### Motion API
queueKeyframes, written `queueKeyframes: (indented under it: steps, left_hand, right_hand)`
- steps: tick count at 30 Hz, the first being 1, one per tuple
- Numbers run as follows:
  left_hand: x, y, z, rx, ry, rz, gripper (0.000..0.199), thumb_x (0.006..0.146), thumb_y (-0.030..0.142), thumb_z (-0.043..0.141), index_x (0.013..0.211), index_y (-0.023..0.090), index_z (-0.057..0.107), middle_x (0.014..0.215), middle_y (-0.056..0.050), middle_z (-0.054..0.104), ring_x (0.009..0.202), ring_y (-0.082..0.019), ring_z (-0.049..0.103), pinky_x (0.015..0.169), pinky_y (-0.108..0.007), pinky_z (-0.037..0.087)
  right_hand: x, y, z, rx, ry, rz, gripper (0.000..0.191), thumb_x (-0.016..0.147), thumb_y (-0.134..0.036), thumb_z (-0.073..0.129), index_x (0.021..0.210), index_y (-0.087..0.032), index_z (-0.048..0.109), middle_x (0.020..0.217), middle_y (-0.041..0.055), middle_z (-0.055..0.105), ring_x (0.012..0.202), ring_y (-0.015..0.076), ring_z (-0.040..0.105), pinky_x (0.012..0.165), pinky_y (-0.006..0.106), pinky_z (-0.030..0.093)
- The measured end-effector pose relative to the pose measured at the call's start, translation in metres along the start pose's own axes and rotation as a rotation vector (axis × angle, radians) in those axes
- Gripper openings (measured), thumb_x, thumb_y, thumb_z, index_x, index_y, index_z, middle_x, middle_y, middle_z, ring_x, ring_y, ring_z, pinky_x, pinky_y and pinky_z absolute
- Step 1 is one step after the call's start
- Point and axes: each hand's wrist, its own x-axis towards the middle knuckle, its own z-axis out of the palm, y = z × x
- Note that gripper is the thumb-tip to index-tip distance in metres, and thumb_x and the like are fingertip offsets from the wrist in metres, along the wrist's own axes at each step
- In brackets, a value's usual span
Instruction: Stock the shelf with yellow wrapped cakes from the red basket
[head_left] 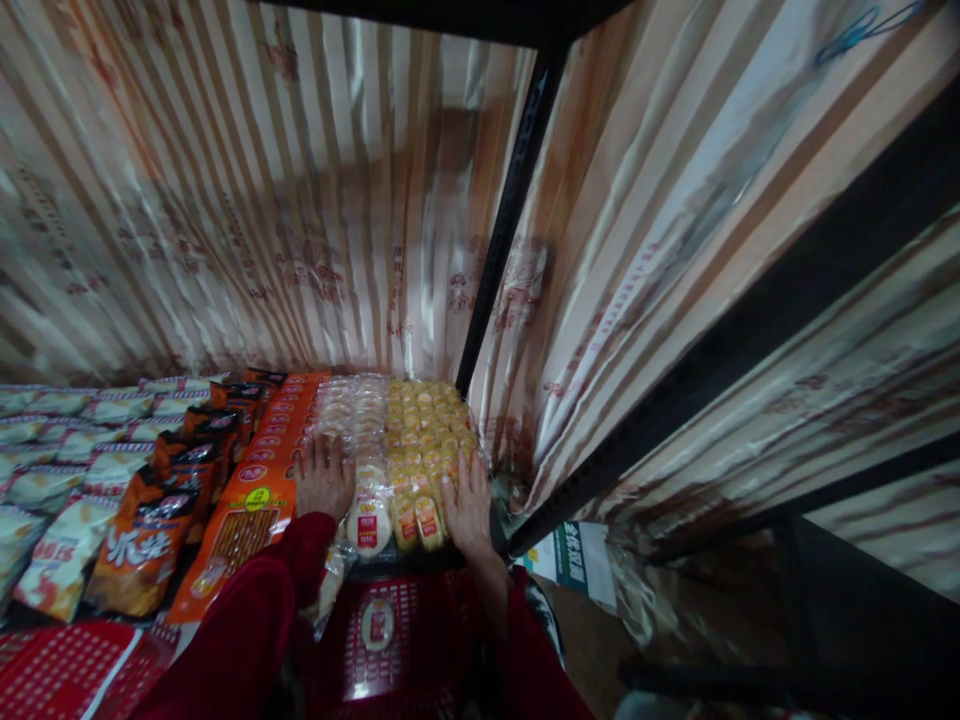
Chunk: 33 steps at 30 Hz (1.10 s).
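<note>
My left hand [325, 476] lies with its fingers stretched out, over the edge between the orange packs [259, 465] and the rows of clear-wrapped white packets [364, 410]. Flat on the right side of the yellow-wrapped packets [426, 430] rests my right hand [470, 503], fingers apart. Between my hands, a round white packet with a red label [369, 520] faces me at the front. Both sets of packets stand in tight rows on a dark shelf. Neither hand is closed around anything.
Orange-and-black snack bags [142, 545] and several rows of white bags [56, 560] fill the shelf's left. A red basket [405, 650] below the shelf edge holds one oval packet [377, 625]. A black metal post [510, 220] rises behind, before a printed curtain [337, 200].
</note>
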Motion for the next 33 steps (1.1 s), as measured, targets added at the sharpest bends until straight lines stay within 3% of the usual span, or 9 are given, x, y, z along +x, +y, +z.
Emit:
queueKeyframes:
  steps: [6,12,18,23,27,33]
  left_hand:
    - [0.002,-0.001,0.0,0.0,-0.03,-0.004,0.051,0.091,0.033,0.034,0.134,0.008,0.046,0.142,-0.021,0.038,0.135,-0.034,0.027,0.109,-0.054,0.017]
    - [0.001,-0.002,0.0,0.027,-0.032,-0.009,0.053,0.091,0.034,0.035,0.137,0.008,0.041,0.146,-0.02,0.032,0.137,-0.033,0.023,0.11,-0.053,0.017]
    - [0.003,-0.005,-0.024,-0.061,-0.052,-0.051,0.05,0.092,0.032,0.034,0.138,0.014,0.041,0.148,-0.017,0.028,0.138,-0.03,0.023,0.108,-0.053,0.021]
    - [-0.038,-0.015,-0.049,-0.094,-0.003,-0.04,0.047,0.092,0.029,0.032,0.133,0.012,0.048,0.148,-0.017,0.03,0.139,-0.03,0.019,0.108,-0.05,0.024]
    - [-0.075,-0.022,-0.052,-0.07,-0.024,-0.03,0.047,0.09,0.029,0.037,0.131,0.01,0.049,0.147,-0.02,0.031,0.138,-0.031,0.022,0.108,-0.049,0.024]
    - [-0.077,-0.009,-0.047,-0.046,-0.064,0.059,0.049,0.09,0.032,0.039,0.135,0.014,0.045,0.148,-0.018,0.028,0.137,-0.033,0.023,0.108,-0.052,0.023]
  right_hand:
    - [-0.012,0.0,0.003,-0.039,0.032,-0.02,0.069,0.089,-0.052,0.032,0.145,-0.013,0.024,0.154,0.0133,0.01,0.14,0.0292,0.014,0.108,0.044,0.026]
    - [-0.023,0.002,0.012,-0.053,0.043,-0.047,0.07,0.086,-0.055,0.038,0.144,-0.017,0.03,0.153,0.0128,0.015,0.14,0.0296,0.014,0.108,0.046,0.024]
    - [-0.023,0.002,0.013,-0.073,0.073,-0.044,0.071,0.086,-0.056,0.034,0.144,-0.015,0.029,0.151,0.0141,0.02,0.138,0.0279,0.017,0.108,0.043,0.023]
    - [-0.023,0.001,0.013,-0.079,0.089,-0.037,0.071,0.087,-0.056,0.034,0.143,-0.013,0.03,0.151,0.0155,0.018,0.138,0.029,0.015,0.108,0.044,0.022]
    - [-0.024,0.002,0.015,-0.062,0.128,-0.076,0.069,0.088,-0.055,0.031,0.142,-0.012,0.03,0.151,0.0156,0.019,0.138,0.0282,0.015,0.108,0.045,0.021]
    - [-0.03,-0.013,0.007,-0.085,0.189,-0.191,0.065,0.088,-0.053,0.035,0.14,-0.013,0.036,0.151,0.0158,0.02,0.139,0.0278,0.013,0.109,0.047,0.017]
